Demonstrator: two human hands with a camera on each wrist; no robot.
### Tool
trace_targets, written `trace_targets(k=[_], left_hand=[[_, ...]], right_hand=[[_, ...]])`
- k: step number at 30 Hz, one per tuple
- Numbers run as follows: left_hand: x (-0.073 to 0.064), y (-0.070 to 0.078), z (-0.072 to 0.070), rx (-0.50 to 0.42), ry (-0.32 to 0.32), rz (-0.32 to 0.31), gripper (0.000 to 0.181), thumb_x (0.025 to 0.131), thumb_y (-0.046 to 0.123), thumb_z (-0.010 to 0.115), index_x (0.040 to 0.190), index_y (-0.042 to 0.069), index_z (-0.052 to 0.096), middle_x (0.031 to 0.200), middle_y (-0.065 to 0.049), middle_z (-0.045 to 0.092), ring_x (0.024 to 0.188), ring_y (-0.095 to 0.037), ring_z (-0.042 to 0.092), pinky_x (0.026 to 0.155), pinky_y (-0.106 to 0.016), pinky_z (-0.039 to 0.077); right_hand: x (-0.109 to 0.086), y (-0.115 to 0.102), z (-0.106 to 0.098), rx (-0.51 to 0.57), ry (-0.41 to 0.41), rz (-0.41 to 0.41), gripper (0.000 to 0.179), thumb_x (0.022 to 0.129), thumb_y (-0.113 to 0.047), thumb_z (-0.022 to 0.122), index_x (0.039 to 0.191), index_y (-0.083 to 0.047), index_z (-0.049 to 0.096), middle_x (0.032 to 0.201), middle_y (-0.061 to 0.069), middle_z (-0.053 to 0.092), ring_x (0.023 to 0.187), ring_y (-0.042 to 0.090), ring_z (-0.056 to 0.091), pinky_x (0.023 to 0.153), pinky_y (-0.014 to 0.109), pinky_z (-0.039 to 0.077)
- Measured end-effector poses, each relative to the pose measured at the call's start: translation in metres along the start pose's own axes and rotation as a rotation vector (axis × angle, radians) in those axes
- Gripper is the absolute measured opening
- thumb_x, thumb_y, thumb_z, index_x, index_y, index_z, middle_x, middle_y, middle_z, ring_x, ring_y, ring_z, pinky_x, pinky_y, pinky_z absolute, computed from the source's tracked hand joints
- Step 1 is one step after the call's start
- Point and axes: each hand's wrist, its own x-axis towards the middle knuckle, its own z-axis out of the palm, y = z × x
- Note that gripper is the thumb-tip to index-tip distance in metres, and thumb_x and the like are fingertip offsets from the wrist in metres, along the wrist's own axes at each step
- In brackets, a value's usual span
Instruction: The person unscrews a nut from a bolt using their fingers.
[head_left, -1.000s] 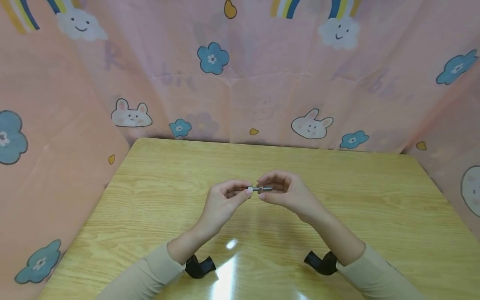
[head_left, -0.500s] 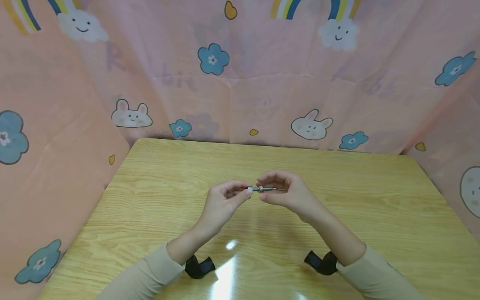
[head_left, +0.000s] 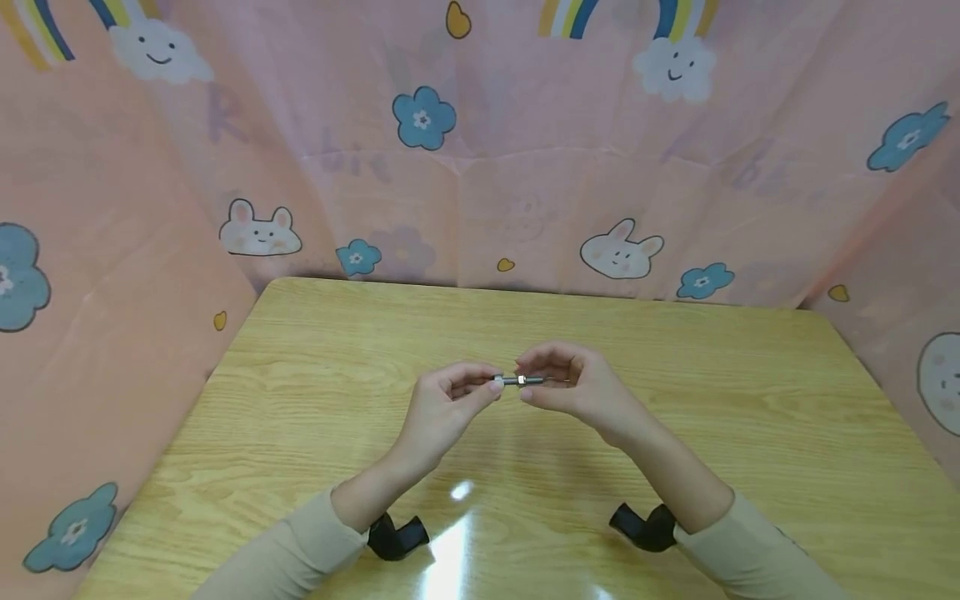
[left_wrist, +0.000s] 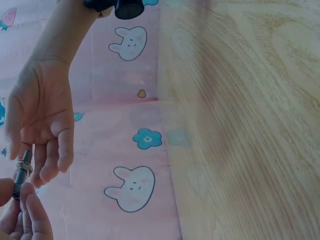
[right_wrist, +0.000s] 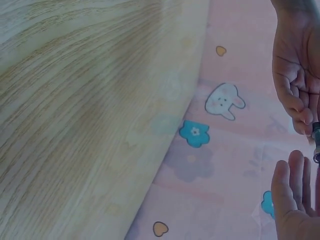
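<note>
A metal bolt [head_left: 508, 381] lies level between the two hands, above the table. The left hand [head_left: 450, 408] pinches its head end between thumb and fingers. Partway along the shank sits a hex nut [head_left: 521, 380], seen also in the left wrist view as a nut [left_wrist: 23, 166] with thread showing beyond it. Around the nut end, the right hand [head_left: 581, 387] keeps thumb and fingers spread apart, with gaps to the nut. The right wrist view catches only part of the bolt [right_wrist: 317, 142] at its right edge.
Under the hands is a wood-grain table [head_left: 360, 333]. A pink patterned cloth [head_left: 510, 183] hangs behind it and along both sides. Black wrist-worn devices [head_left: 397, 537] sit at both sleeve cuffs.
The nut shows a different face, so it has turned on the bolt. The right thumb and fingertips have shifted very slightly; the left hand keeps its pinch in about the same place.
</note>
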Motion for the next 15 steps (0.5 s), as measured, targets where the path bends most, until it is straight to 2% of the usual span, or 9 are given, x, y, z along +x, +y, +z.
trace_targets(k=[5,8,15], left_hand=[[-0.0004,-0.0011,0.0008,-0.001,0.006,-0.006,0.02,0.087,0.009,0.065,0.102,-0.004,0.067,0.094,-0.012,0.067,0.084,-0.021,0.065,0.079,-0.03,0.053],[-0.0017,-0.0012,0.001,-0.004,0.008,-0.01,0.019,0.087,0.008,0.065,0.102,-0.004,0.066,0.094,-0.012,0.067,0.084,-0.02,0.065,0.079,-0.03,0.053],[-0.0001,-0.0024,-0.0008,-0.004,-0.004,-0.009,0.021,0.088,0.008,0.064,0.104,-0.006,0.065,0.096,-0.015,0.066,0.085,-0.021,0.065,0.079,-0.03,0.053]], right_hand=[[0.0019,0.0011,0.0018,0.009,0.009,0.014,0.025,0.092,-0.013,0.059,0.107,0.008,0.057,0.092,0.008,0.064,0.081,0.019,0.065,0.079,0.041,0.054],[0.0014,0.001,0.0028,0.005,-0.005,0.019,0.023,0.092,-0.012,0.059,0.104,0.008,0.058,0.088,0.008,0.064,0.078,0.019,0.065,0.077,0.043,0.054],[0.0006,0.0001,-0.0001,-0.029,-0.007,0.001,0.028,0.083,-0.004,0.067,0.108,0.003,0.058,0.106,0.013,0.059,0.094,0.022,0.061,0.078,0.033,0.054]])
